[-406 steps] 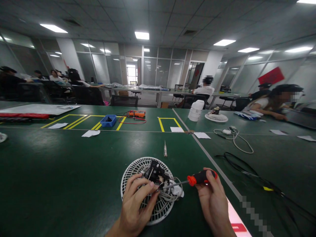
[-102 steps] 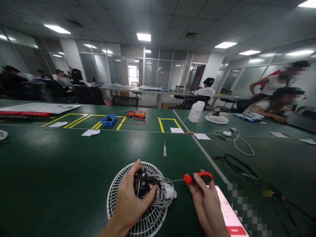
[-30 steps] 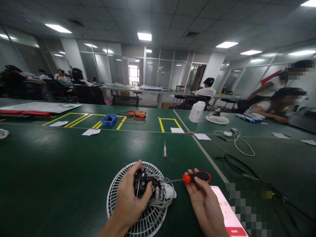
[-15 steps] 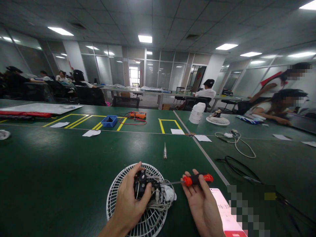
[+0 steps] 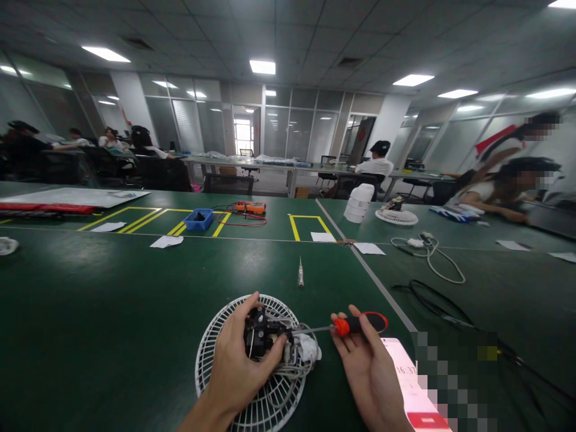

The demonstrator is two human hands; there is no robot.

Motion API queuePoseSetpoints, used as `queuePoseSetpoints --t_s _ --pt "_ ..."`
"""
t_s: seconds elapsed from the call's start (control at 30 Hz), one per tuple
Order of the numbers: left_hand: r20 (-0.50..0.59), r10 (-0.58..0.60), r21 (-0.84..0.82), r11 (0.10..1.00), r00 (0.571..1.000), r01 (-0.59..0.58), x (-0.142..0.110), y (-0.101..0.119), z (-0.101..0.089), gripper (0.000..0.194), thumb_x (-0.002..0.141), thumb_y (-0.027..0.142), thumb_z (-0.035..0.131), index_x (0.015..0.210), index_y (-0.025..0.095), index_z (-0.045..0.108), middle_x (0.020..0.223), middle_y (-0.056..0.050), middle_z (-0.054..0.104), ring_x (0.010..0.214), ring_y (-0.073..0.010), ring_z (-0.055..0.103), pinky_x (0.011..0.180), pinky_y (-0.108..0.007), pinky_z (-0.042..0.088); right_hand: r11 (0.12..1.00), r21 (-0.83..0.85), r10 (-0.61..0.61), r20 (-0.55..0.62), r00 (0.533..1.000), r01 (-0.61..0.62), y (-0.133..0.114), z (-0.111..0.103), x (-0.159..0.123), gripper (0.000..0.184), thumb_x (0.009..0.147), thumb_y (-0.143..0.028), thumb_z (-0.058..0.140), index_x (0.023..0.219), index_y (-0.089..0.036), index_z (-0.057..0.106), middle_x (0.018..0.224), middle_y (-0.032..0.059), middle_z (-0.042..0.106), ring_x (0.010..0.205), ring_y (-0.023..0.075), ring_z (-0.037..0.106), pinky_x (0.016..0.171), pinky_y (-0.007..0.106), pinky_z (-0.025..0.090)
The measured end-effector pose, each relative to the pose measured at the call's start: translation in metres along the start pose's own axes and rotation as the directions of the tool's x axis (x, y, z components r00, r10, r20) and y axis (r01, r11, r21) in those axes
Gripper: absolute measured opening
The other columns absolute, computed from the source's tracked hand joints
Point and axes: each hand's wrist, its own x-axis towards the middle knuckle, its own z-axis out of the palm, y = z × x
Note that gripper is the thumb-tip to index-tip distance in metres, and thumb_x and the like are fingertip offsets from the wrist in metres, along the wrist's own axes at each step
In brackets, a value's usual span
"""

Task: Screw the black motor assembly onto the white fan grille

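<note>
My left hand (image 5: 240,360) is closed around a black fan motor assembly (image 5: 257,332), its thumb stretched along the right side. Beneath it lies a round white fan grille (image 5: 207,345), with a bundle of pale cable (image 5: 292,371) at the motor's right. A screwdriver (image 5: 355,326) with a red and black handle rests across the fingers of my right hand (image 5: 366,360), held by the thumb, palm up. Its shaft points left and its tip reaches the motor assembly, where the exact contact point is hidden. Beyond the grille lies a small clear-handled screwdriver (image 5: 300,274).
A lit phone (image 5: 411,378) lies beside my right wrist. Black cable (image 5: 436,306) and a white cord (image 5: 443,264) lie to the right. Further back are a blue tray (image 5: 198,220), an orange multimeter (image 5: 251,207), white stacked containers (image 5: 359,204) and another fan grille (image 5: 396,217). People sit around.
My left thumb has slid right and up along the motor assembly towards the screwdriver tip. The screwdriver's handle has turned a little in my right hand.
</note>
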Motion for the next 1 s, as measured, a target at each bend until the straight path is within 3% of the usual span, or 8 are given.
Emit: queuePoseSetpoints --t_s 0.07,0.17,0.3,0.47,0.6,0.77,1.0 --pt "0.0 0.0 -0.008 1.0 1.0 0.0 0.001 0.0 0.0 0.073 0.083 0.04 0.072 0.146 0.024 0.039 0.124 -0.01 0.066 0.112 -0.0262 0.067 0.099 -0.047 0.057 0.999 -0.034 -0.007 -0.028 1.0 0.006 0.005 0.0 0.0 0.058 0.064 -0.046 0.089 0.114 -0.028 0.066 0.089 -0.0015 0.07 0.088 0.0182 0.068 0.074 0.03 0.058" --pt "-0.005 0.001 -0.011 1.0 1.0 -0.001 0.001 0.0 0.001 0.074 0.082 0.039 0.073 0.146 0.024 0.039 0.124 -0.01 0.066 0.112 -0.0256 0.067 0.1 -0.047 0.056 0.999 -0.037 0.007 -0.039 0.999 -0.009 0.008 0.0 0.0 0.062 0.057 -0.038 0.095 0.111 -0.028 0.068 0.085 -0.0043 0.068 0.08 0.014 0.065 0.066 0.023 0.054" --pt "-0.006 -0.002 -0.02 1.0 1.0 0.002 0.001 0.0 0.0 0.074 0.081 0.038 0.074 0.146 0.026 0.04 0.124 -0.009 0.066 0.112 -0.025 0.067 0.099 -0.046 0.056 0.996 0.06 0.067 -0.026 0.997 -0.066 0.002 0.003 0.001 0.057 0.049 -0.026 0.098 0.099 -0.023 0.07 0.09 -0.0028 0.07 0.084 0.0141 0.067 0.071 0.023 0.055" --pt "-0.015 -0.004 -0.032 0.999 1.0 0.004 0.003 0.001 0.0 0.074 0.08 0.037 0.075 0.145 0.025 0.04 0.122 -0.009 0.066 0.11 -0.0248 0.067 0.098 -0.044 0.057 0.984 0.119 0.136 0.008 0.991 -0.136 -0.009 0.004 0.002 0.052 0.051 -0.016 0.092 0.099 -0.022 0.071 0.097 0.001 0.072 0.093 0.0168 0.068 0.08 0.026 0.057" --pt "-0.025 0.008 -0.028 1.0 1.0 -0.009 0.004 0.002 0.0 0.074 0.079 0.037 0.076 0.144 0.025 0.041 0.121 -0.008 0.067 0.109 -0.0245 0.067 0.097 -0.045 0.057 0.987 0.078 0.138 0.033 0.99 -0.14 -0.003 -0.001 0.005 0.048 0.057 -0.023 0.091 0.101 -0.022 0.072 0.095 0.0024 0.072 0.093 0.0182 0.069 0.083 0.028 0.058" --pt "-0.015 -0.02 -0.043 0.999 1.0 0.019 0.006 0.0 -0.001 0.074 0.08 0.043 0.077 0.143 0.027 0.042 0.119 -0.007 0.068 0.106 -0.0239 0.068 0.094 -0.044 0.058 0.993 -0.068 0.097 0.022 0.995 -0.095 0.013 -0.005 0.006 0.043 0.057 -0.035 0.097 0.09 -0.022 0.072 0.081 -0.0016 0.07 0.073 0.0135 0.065 0.066 0.023 0.056" --pt "-0.022 0.0 -0.047 0.999 1.0 -0.001 0.014 -0.005 -0.007 0.074 0.079 0.042 0.077 0.142 0.025 0.042 0.115 -0.006 0.067 0.102 -0.0221 0.068 0.092 -0.041 0.059 0.992 -0.009 0.123 0.076 0.99 -0.122 0.003 0.002 -0.002 0.054 0.047 -0.019 0.097 0.096 -0.023 0.074 0.092 0.001 0.075 0.087 0.0175 0.07 0.076 0.027 0.059"
